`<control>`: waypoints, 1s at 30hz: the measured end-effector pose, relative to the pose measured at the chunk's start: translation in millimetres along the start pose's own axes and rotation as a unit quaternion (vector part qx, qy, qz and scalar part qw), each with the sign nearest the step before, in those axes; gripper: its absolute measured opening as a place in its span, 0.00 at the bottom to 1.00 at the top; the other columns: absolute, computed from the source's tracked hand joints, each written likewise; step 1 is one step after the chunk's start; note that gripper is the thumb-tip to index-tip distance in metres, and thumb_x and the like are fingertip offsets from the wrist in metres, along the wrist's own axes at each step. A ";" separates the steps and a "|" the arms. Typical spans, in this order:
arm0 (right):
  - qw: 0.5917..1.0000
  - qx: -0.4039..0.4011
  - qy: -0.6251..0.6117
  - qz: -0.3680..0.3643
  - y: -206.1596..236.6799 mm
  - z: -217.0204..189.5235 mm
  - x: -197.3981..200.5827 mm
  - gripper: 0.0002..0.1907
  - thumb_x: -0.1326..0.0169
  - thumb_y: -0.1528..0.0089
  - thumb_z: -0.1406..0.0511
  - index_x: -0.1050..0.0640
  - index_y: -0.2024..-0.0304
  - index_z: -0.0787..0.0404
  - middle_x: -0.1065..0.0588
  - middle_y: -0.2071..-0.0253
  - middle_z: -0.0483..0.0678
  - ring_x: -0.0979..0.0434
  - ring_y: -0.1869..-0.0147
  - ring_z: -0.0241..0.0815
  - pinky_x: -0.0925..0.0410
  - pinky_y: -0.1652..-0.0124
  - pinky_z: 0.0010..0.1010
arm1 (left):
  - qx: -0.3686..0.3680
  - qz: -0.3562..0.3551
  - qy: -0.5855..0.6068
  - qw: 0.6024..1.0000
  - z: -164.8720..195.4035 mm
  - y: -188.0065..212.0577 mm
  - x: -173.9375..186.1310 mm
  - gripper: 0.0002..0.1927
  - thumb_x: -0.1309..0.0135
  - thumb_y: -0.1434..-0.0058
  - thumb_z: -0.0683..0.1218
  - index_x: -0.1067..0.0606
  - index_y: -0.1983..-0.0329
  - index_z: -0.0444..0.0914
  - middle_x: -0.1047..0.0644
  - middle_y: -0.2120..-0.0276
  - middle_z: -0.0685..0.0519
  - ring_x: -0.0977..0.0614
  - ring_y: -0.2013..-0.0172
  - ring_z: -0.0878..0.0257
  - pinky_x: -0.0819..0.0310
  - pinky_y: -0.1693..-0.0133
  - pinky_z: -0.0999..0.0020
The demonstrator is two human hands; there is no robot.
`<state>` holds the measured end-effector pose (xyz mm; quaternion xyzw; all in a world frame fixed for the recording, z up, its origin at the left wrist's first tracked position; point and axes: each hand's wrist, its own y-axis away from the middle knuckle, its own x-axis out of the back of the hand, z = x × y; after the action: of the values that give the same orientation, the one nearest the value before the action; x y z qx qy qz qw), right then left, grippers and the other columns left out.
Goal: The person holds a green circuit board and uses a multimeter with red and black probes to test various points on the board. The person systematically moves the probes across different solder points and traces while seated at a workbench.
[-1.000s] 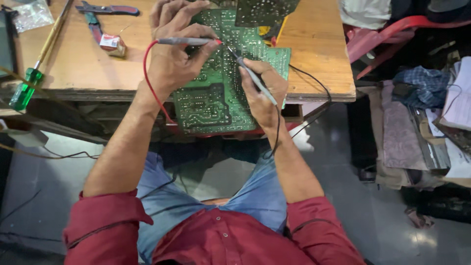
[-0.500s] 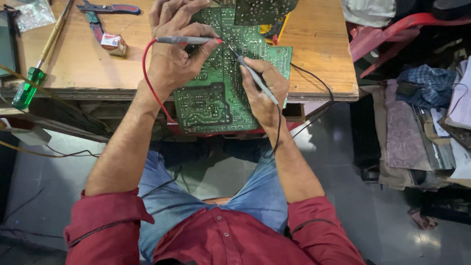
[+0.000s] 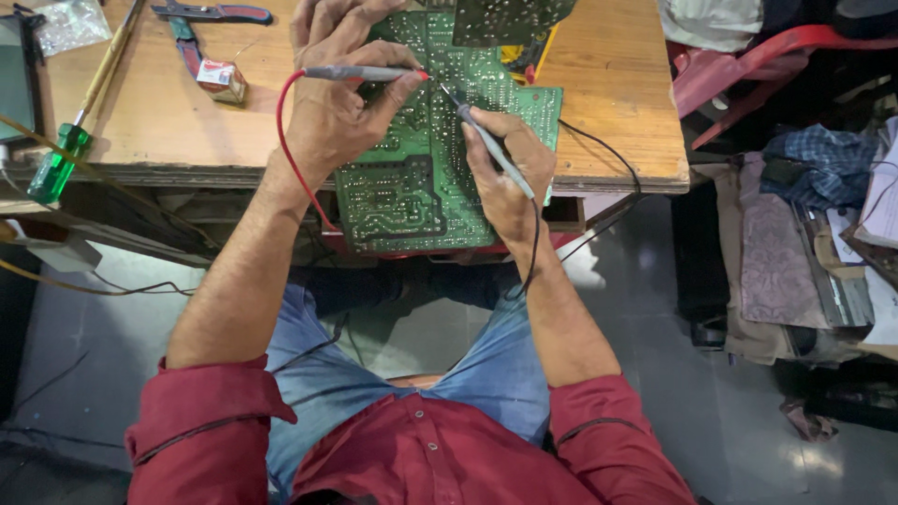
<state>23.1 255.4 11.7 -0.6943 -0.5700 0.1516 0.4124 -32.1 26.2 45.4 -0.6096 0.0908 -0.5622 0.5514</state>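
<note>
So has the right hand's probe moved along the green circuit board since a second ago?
No. The right hand keeps its grey probe at the same spot on the circuit board, judged against the table edge.

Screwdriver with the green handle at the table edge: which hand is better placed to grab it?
Left, probably. The screwdriver lies on the left hand's side; the right hand sits further off, across the circuit board. Both hands hold probes, so one must be put down first.

A wooden table [image 3: 608,103] carries a green circuit board [image 3: 421,178] that overhangs its near edge. On the left part lie a green-handled screwdriver [image 3: 58,168], a small box [image 3: 223,81], red-handled pliers [image 3: 210,13] and a clear plastic bag [image 3: 67,22] at the far corner. A black wire [image 3: 603,154] crosses the right part.
</note>
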 end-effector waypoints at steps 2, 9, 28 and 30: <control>1.000 -0.006 0.001 0.002 0.5 0.7 -0.3 0.09 0.37 0.34 0.73 0.20 0.52 0.65 0.19 0.58 0.51 0.19 0.58 0.38 0.27 0.57 0.27 | 0.004 0.002 0.000 1.000 -0.2 -0.7 -1.0 0.07 0.34 0.29 0.49 0.18 0.55 0.42 0.25 0.35 0.51 0.32 0.31 0.50 0.48 0.30 0.50; 0.997 -0.066 -0.040 0.023 2.8 5.2 -3.6 0.08 0.37 0.34 0.72 0.20 0.52 0.65 0.19 0.59 0.49 0.22 0.61 0.32 0.29 0.61 0.23 | 0.016 -0.001 0.011 1.000 0.3 0.0 -0.4 0.07 0.35 0.29 0.49 0.18 0.55 0.42 0.25 0.35 0.51 0.32 0.30 0.50 0.48 0.31 0.50; 0.998 0.026 0.020 -0.048 -2.7 -0.1 -3.3 0.15 0.37 0.34 0.71 0.21 0.45 0.65 0.19 0.53 0.52 0.24 0.55 0.46 0.30 0.53 0.34 | 0.007 0.002 0.006 1.000 -0.1 0.0 0.4 0.07 0.34 0.29 0.48 0.18 0.54 0.41 0.25 0.35 0.50 0.31 0.31 0.50 0.46 0.30 0.51; 0.999 0.016 0.015 -0.050 -2.3 0.7 -4.1 0.15 0.37 0.35 0.72 0.20 0.46 0.64 0.19 0.54 0.51 0.24 0.57 0.47 0.31 0.54 0.33 | 0.007 0.002 0.007 1.000 1.1 -0.7 0.1 0.07 0.34 0.30 0.48 0.18 0.55 0.41 0.25 0.35 0.50 0.31 0.32 0.50 0.46 0.30 0.51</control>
<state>19.8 251.9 11.9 -0.6605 -0.5948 0.1297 0.4394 -31.5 27.0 46.2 -0.6012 0.0919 -0.5660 0.5566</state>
